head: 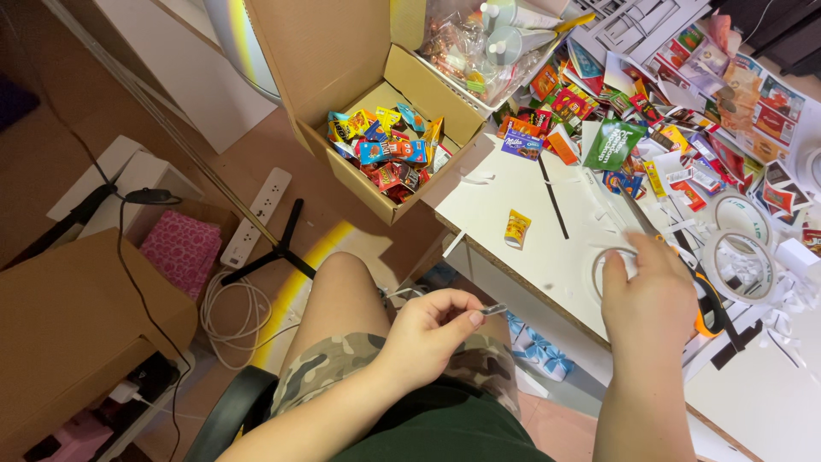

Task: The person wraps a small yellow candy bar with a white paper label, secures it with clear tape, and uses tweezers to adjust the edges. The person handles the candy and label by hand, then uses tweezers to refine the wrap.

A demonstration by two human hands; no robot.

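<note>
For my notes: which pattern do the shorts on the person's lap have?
Camouflage, green and tan, on the shorts; seen in the head view.

A reddish-brown floor [51, 103] fills the left of the frame, crossed by a band of yellow light. A white worktop [530, 248] stands at right. A white power strip [256, 216] lies on the floor left of centre.

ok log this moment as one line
left hand: pinches small strip over lap | right hand: on tape roll at white table edge | scissors: beside right hand | cardboard box: holds mini packets
</note>
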